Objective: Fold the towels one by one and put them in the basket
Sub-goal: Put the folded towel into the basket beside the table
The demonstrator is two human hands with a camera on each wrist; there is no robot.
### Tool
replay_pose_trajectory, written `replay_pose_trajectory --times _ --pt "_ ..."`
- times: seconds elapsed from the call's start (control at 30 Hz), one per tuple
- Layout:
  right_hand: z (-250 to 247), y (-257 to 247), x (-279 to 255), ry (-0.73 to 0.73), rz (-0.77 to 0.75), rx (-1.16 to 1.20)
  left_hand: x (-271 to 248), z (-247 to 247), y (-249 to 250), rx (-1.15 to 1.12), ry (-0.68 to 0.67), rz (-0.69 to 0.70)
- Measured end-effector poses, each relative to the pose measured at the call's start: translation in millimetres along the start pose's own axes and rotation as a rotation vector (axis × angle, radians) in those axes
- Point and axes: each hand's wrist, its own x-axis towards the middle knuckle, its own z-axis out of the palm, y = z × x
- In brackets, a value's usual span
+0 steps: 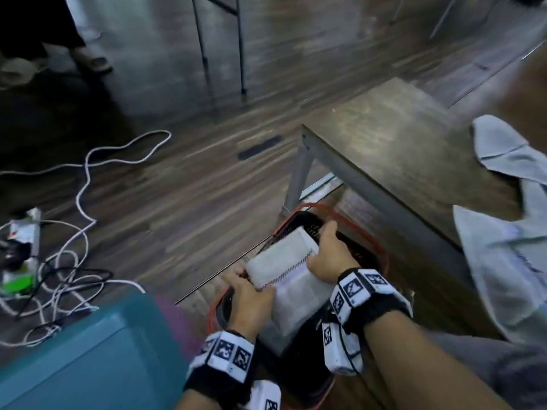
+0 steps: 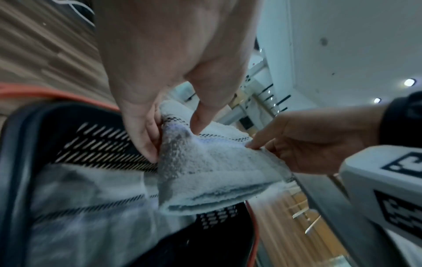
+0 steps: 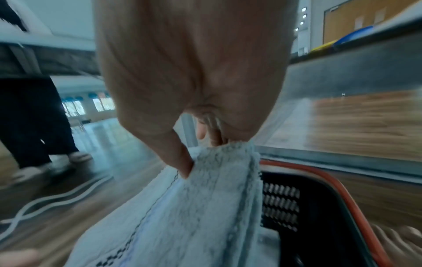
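Below centre, folded white terry towel [image 1: 282, 258] pinched by left hand [image 1: 251, 294] and right hand [image 1: 328, 255], over black slotted basket with orange rim [image 1: 381, 255], grey table [image 1: 393, 149] upper right.

basket [image 1: 381, 255] partly hidden; floor cables [image 1: 85, 184] blurred

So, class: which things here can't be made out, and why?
- Basket floor, head view: hidden by the folded towel and both hands.
- Towels on the table, head view: cut off by the right edge.
- Towel already in the basket, left wrist view: blurred.
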Motion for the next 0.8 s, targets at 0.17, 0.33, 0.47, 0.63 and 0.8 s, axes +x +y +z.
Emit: replay_pose_trajectory --times 0.17,0.33,0.47,0.63,0.8 --pt "18.3 44.6 48.6 -0.051 0.14 -0.122 24.4 55.9 -38.0 0.099 -0.152 -0.144" --pt "23.1 70.6 89.9 -0.089 0.113 -0.149 57.3 98.1 -43.1 0.06 -0.173 -0.199" --pt "19.7 77.6 119.0 -0.109 0.025 -0.117 90.0 117.8 -46.1 0.039 -0.154 -0.231" --pt "14.9 92.4 128.9 -0.128 0.043 -0.053 122.8 129.5 -62.5 0.07 -0.099 -0.309" --pt "5.3 102.6 118.3 -0.144 0.034 -0.066 115.9 132.4 -59.0 0.075 -0.035 -0.273"
